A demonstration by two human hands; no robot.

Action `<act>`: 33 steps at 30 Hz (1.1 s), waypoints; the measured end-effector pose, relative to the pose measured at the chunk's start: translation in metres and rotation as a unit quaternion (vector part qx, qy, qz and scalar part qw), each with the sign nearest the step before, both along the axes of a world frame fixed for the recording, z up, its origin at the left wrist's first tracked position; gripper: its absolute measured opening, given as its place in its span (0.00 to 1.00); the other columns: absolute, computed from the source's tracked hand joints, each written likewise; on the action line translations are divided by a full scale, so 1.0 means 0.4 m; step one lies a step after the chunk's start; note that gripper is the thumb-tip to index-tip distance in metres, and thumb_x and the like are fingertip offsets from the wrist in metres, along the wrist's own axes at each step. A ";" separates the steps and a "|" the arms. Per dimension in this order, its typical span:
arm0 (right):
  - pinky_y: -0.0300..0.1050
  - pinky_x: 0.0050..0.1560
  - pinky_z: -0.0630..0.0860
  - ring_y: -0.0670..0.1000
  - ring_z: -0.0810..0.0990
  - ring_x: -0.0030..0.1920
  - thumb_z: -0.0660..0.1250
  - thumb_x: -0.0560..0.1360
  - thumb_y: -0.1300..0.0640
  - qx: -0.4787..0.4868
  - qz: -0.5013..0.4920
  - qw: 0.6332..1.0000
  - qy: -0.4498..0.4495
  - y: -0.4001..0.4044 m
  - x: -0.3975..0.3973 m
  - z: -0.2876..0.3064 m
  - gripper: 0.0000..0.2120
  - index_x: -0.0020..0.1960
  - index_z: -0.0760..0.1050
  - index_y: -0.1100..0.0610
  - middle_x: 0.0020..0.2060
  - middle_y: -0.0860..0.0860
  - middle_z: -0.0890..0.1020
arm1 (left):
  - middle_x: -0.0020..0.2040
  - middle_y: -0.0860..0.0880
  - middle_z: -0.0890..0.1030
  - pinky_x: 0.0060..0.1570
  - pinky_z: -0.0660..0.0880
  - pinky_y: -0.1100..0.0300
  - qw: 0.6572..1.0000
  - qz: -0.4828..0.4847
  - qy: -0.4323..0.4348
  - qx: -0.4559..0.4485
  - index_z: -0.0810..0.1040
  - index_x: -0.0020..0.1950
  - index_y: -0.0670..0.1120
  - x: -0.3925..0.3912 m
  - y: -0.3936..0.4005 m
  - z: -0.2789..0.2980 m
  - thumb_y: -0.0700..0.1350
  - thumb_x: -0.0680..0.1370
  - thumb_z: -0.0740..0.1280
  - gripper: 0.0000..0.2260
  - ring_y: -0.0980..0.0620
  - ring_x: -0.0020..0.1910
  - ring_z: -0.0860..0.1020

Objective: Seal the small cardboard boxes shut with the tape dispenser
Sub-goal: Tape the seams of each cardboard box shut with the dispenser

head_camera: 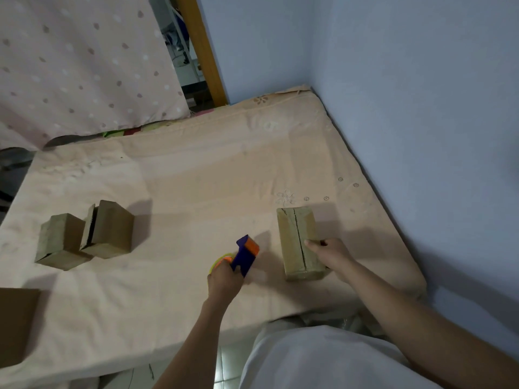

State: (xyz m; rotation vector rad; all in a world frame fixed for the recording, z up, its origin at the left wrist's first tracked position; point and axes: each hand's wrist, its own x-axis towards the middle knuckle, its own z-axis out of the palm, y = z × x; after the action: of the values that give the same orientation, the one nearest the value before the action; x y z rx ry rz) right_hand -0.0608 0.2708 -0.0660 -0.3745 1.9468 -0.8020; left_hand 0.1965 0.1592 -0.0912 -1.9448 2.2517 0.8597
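The box point(299, 244) being worked on sits on the bed point(196, 178), right of centre, long side running away from the person, w/ the top seam visible as a dark slit down the middle. No tape can be made out across that seam, tho the surface looks a bit shiny so can't be sure. It's gripped by the right hand point(330, 255) at its near right side, thumb laid over the top edge. The tape dispenser point(244, 255), blue w/ an orange front and a yellow-green roll behind, is held in the left hand point(224, 279), fingers wrapped round the handle, just left of the box and apart from it.

Two more boxes point(87, 234) are parked well off to the left, touching each other, one w/ a flap gap showing. Another piece of cardboard point(16, 324) is cut off at the left edge.

What could go wrong imo: bed is soft, so the box could sink or tip when the dispenser is pressed down, and the tape could be laid crooked or wrinkled. Thumb is also near the seam, so it could get taped over.
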 end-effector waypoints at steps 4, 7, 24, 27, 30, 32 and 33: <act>0.44 0.48 0.75 0.55 0.82 0.51 0.67 0.79 0.47 -0.024 -0.009 0.990 0.141 0.007 -0.015 0.056 0.15 0.52 0.81 0.59 0.47 0.51 0.84 | 0.33 0.46 0.73 0.36 0.65 0.56 0.985 0.067 0.145 0.061 0.67 0.38 0.42 -0.009 -0.011 0.079 0.49 0.78 0.60 0.14 0.48 0.33 0.70; 0.38 0.43 0.72 0.49 0.81 0.47 0.64 0.80 0.58 -0.125 -0.034 0.964 0.233 -0.003 -0.012 0.133 0.08 0.50 0.82 0.58 0.44 0.47 0.83 | 0.31 0.41 0.75 0.33 0.65 0.57 0.981 0.034 0.185 0.056 0.70 0.36 0.40 -0.018 -0.008 0.136 0.56 0.75 0.59 0.19 0.50 0.29 0.70; 0.48 0.48 0.84 0.55 0.87 0.47 0.70 0.77 0.64 -0.131 0.018 0.976 -0.171 0.016 0.059 0.176 0.11 0.59 0.80 0.65 0.49 0.58 0.86 | 0.31 0.44 0.76 0.35 0.65 0.57 0.978 -0.115 0.166 0.047 0.72 0.34 0.41 -0.072 0.016 0.218 0.57 0.73 0.57 0.20 0.52 0.30 0.70; 0.51 0.48 0.85 0.55 0.87 0.44 0.71 0.77 0.65 -0.106 0.004 0.984 -0.144 0.013 0.067 0.168 0.11 0.58 0.79 0.66 0.48 0.59 0.86 | 0.28 0.51 0.74 0.34 0.65 0.60 0.977 -0.128 0.163 0.044 0.71 0.32 0.47 -0.077 0.018 0.228 0.57 0.75 0.59 0.17 0.55 0.29 0.71; 0.51 0.44 0.85 0.55 0.87 0.42 0.71 0.76 0.66 -0.081 0.001 0.992 -0.095 0.010 0.074 0.163 0.09 0.56 0.80 0.66 0.47 0.58 0.85 | 0.26 0.54 0.73 0.34 0.65 0.62 0.978 -0.150 0.145 0.025 0.70 0.31 0.49 -0.079 0.019 0.226 0.58 0.81 0.63 0.21 0.56 0.27 0.71; 0.52 0.43 0.85 0.55 0.87 0.41 0.70 0.76 0.67 -0.067 -0.008 0.996 -0.062 0.006 0.079 0.159 0.07 0.54 0.81 0.65 0.46 0.58 0.85 | 0.27 0.55 0.76 0.34 0.66 0.65 0.978 -0.174 0.119 0.010 0.72 0.33 0.49 -0.084 0.023 0.230 0.62 0.81 0.62 0.22 0.56 0.28 0.74; 0.53 0.43 0.85 0.54 0.87 0.40 0.70 0.77 0.67 -0.058 -0.012 0.997 -0.047 0.005 0.081 0.159 0.06 0.53 0.81 0.64 0.45 0.57 0.85 | 0.29 0.56 0.77 0.34 0.66 0.67 0.977 -0.186 0.108 0.009 0.74 0.36 0.49 -0.087 0.026 0.233 0.63 0.80 0.62 0.21 0.56 0.29 0.76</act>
State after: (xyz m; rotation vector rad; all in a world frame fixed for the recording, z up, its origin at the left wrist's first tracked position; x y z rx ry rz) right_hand -0.0284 0.2728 -0.0025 -0.3767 1.8260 -0.9347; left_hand 0.1616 0.1697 0.0019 -1.4061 2.5965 1.0703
